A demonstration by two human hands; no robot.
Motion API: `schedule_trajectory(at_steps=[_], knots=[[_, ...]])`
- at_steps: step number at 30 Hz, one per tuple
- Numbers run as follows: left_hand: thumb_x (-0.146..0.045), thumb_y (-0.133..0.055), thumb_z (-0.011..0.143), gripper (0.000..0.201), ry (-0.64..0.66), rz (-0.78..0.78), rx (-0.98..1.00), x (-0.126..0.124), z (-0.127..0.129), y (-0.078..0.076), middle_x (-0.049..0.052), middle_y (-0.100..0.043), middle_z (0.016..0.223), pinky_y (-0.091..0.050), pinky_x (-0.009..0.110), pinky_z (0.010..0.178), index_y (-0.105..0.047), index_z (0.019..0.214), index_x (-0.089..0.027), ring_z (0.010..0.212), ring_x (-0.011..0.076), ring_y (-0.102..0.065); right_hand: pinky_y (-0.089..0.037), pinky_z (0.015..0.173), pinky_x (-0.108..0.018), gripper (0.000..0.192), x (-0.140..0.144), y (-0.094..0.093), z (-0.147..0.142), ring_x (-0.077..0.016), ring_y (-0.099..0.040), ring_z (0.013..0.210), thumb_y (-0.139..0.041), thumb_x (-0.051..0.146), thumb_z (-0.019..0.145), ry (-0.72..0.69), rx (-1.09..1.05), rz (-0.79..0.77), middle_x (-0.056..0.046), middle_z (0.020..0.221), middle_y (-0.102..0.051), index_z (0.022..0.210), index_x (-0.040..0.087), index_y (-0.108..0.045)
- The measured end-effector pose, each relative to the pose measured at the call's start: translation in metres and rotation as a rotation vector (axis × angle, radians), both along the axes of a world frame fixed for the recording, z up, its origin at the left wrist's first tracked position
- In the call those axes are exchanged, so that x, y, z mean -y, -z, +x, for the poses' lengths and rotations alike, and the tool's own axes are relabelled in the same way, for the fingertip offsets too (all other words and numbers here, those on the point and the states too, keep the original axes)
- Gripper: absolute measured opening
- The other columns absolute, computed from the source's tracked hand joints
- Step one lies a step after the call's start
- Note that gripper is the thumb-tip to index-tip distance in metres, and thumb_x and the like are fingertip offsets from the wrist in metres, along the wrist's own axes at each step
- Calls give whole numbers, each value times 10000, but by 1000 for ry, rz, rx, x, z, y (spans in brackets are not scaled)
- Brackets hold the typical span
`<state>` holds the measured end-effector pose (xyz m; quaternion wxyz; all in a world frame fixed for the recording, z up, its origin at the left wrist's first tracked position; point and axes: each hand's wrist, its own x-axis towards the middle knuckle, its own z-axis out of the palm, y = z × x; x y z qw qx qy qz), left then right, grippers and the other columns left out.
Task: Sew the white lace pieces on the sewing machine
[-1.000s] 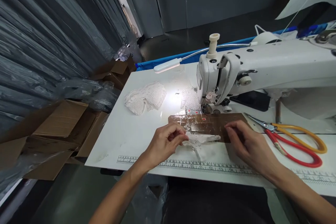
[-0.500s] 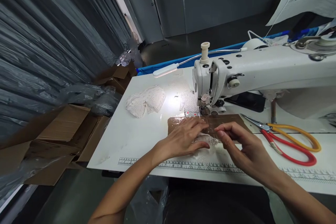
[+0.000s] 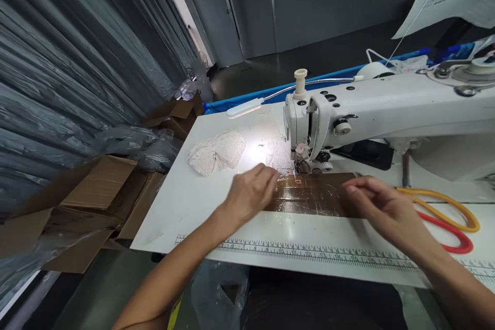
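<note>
While my left hand (image 3: pixel 253 191) curls, fingertips bunched at the brown plate's (image 3: pixel 309 202) left end, I can't tell whether it grips anything; my right hand's (image 3: pixel 381 206) thumb and forefinger nearly meet by the other end, nothing visible between them. The plate's long axis runs from hand to hand. Lace (image 3: pixel 279 152) lies just beyond my left, the nearer hand, beside the machine (image 3: pixel 300 126). Room opens toward the table's (image 3: pixel 216 263) front edge; scissors (image 3: pixel 460 245) crowd my right.

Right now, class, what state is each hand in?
Left hand: curled at the brown panel; any hold is hidden.
Right hand: loosely curled; cannot tell whether it holds anything.
</note>
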<state>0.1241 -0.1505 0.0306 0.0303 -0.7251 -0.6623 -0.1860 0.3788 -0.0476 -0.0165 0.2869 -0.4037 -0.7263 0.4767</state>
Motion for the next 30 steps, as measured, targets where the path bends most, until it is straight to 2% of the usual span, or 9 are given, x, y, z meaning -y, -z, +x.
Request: schedule_trajectory(at_steps=[3,6,10,14,18,21,24,28,30], knots=[[-423,-430,977,410,65,-188,77,0,18,5,119,-595,1133,-533,320,622,-487,1278,-149,770,170,-617,-413,519,-257,361,3,8,-11,-152,-555,639,-462,512,924,-211,131,112,-33,764,-637,994,193,-614],[-413,-389,993,410,48,-216,84,-10,11,13,159,-505,1268,-528,329,633,-459,1289,-137,804,174,-609,-418,533,-265,368,1,10,-14,-160,-586,665,-417,493,946,-235,199,190,-38,808,-659,1025,189,-608],[-374,-495,961,284,179,-213,82,-29,-11,30,99,-571,1088,-505,320,716,-571,1119,-151,924,201,-577,-438,576,-285,366,-2,13,-15,-165,-589,676,-404,485,949,-242,229,160,-40,817,-653,1052,189,-592],[-371,-614,894,227,244,-190,142,-34,-13,49,64,-572,1000,-473,302,700,-620,1027,-188,896,194,-557,-414,559,-281,400,-3,12,-26,-149,-540,615,-448,520,920,-277,269,96,-2,720,-592,1119,200,-581],[-328,-485,962,191,235,-99,247,-30,-8,57,52,-585,917,-435,268,638,-563,899,-166,840,172,-559,-439,626,-285,523,-6,4,-51,-160,-555,707,-595,558,821,-389,277,117,-16,812,-606,1200,199,-562],[-345,-396,995,226,179,-42,277,-26,-7,60,1,-549,745,-376,248,551,-489,890,-167,644,133,-516,-408,590,-267,378,-8,-2,-70,-143,-528,663,-624,505,806,-459,304,119,-2,747,-589,1007,185,-617],[-362,-337,1013,256,186,2,266,-24,-10,66,-26,-515,671,-318,231,491,-457,896,-170,535,110,-461,-355,531,-249,289,-9,-3,-80,-115,-473,565,-553,454,858,-418,317,78,18,625,-542,797,177,-605],[-383,-287,1025,314,175,37,129,-31,-14,75,-9,-537,666,-341,238,493,-467,884,-166,531,120,-474,-391,546,-253,327,-13,-1,-76,-130,-527,592,-528,492,869,-334,284,-44,-3,689,-625,868,203,-682],[-386,-294,1023,323,142,86,50,-37,-17,77,29,-582,742,-402,269,556,-487,900,-157,613,146,-525,-417,556,-264,354,-15,0,-71,-150,-567,611,-565,526,839,-258,260,-116,-19,703,-658,879,204,-708]])
